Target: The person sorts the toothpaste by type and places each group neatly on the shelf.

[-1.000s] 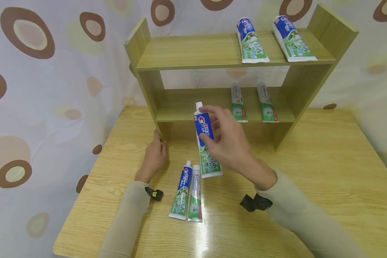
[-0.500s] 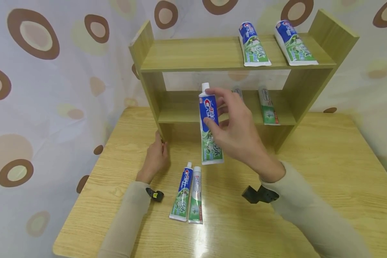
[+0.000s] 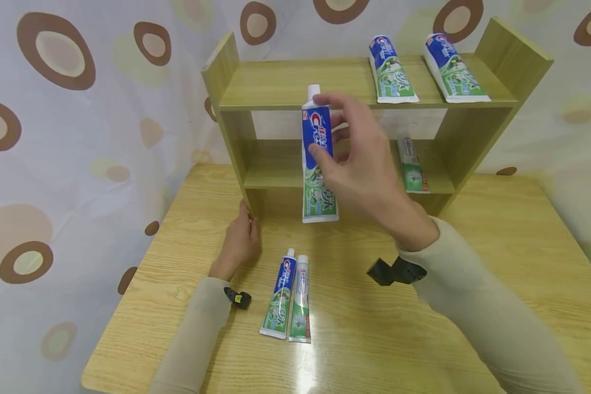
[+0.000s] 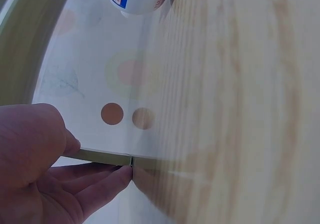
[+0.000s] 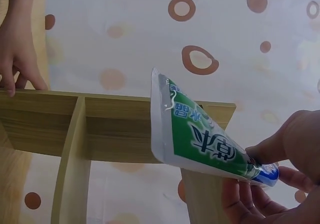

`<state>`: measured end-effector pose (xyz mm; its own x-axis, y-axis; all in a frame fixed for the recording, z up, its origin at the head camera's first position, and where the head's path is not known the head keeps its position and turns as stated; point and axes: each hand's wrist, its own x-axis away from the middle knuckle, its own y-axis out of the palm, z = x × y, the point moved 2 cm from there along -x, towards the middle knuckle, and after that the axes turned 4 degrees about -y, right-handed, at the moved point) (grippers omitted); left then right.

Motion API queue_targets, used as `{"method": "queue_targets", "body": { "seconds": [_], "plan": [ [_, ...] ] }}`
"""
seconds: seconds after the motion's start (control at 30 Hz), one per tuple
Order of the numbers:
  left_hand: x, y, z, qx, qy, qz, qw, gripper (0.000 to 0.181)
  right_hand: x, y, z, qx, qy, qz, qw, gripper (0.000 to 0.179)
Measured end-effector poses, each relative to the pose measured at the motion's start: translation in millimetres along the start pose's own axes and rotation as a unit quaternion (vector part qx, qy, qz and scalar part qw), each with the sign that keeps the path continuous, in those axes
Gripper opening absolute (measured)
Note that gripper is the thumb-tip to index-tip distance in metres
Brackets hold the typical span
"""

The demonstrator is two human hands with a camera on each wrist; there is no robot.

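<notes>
My right hand (image 3: 361, 150) pinches a blue-and-green toothpaste tube (image 3: 317, 191) between thumb and fingers, cap up, in front of the wooden shelf's left half. In the right wrist view the tube (image 5: 205, 141) slants with its flat end toward the camera. At the shelf's lower left side my left hand (image 3: 238, 241) grips the side panel's edge; the left wrist view shows thumb and fingers on either side of that panel (image 4: 102, 157). Two tubes lie side by side on the table: a blue-and-green one (image 3: 279, 301) and a slimmer silver-and-green one (image 3: 301, 306).
The two-tier wooden shelf (image 3: 295, 82) stands at the table's back. Two blue-and-green tubes, one left (image 3: 391, 74) and one right (image 3: 455, 71), lie on its top board. A silver-and-green tube (image 3: 413, 167) lies on the lower board; my right hand blocks part of that board.
My right hand has raised the toothpaste tube from below the lower board to near the top board's front edge. My left hand has stayed at the side panel. The head view shifted slightly.
</notes>
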<state>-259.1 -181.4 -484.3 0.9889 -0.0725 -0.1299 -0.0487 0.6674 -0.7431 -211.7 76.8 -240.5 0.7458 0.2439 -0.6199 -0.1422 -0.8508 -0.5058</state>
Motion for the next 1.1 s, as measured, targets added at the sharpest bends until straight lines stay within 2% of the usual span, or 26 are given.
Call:
{"method": "queue_targets", "body": {
  "seconds": [0.3, 0.6, 0.67, 0.77, 0.87, 0.93, 0.97, 1.1],
  "plan": [
    [0.2, 0.8, -0.9, 0.003, 0.003, 0.004, 1.0000, 0.057, -14.1, -4, -3, -0.006, 0.009, 0.016, 0.9998, 0.058],
    [1.9, -0.1, -2.1, 0.005, 0.040, 0.025, 0.9989, 0.053, -31.7, -7, -8, 0.009, 0.010, 0.036, 0.9993, 0.057],
    [-1.5, 5.4, -13.6, 0.012, 0.054, 0.029, 0.9981, 0.052, -34.2, -8, -9, 0.009, 0.021, 0.033, 0.9992, 0.058],
    [-3.7, 8.3, -21.9, 0.019, 0.065, 0.033, 0.9972, 0.051, -37.5, -9, -10, 0.006, 0.035, 0.030, 0.9989, 0.059],
    [-4.6, 8.2, -23.4, 0.023, 0.070, 0.033, 0.9967, 0.052, -42.6, -10, -10, 0.005, 0.038, 0.032, 0.9988, 0.059],
    [-3.2, 5.5, -17.8, 0.025, 0.067, 0.032, 0.9969, 0.052, -47.8, -10, -10, 0.010, 0.035, 0.035, 0.9987, 0.058],
    [-4.0, 7.0, -20.8, 0.019, 0.070, 0.035, 0.9967, 0.052, -51.1, -11, -9, 0.014, 0.034, 0.036, 0.9987, 0.058],
    [0.2, 1.8, -8.0, 0.010, 0.052, 0.028, 0.9982, 0.052, -64.8, -12, -6, 0.037, 0.036, 0.032, 0.9981, 0.058]
  ]
}}
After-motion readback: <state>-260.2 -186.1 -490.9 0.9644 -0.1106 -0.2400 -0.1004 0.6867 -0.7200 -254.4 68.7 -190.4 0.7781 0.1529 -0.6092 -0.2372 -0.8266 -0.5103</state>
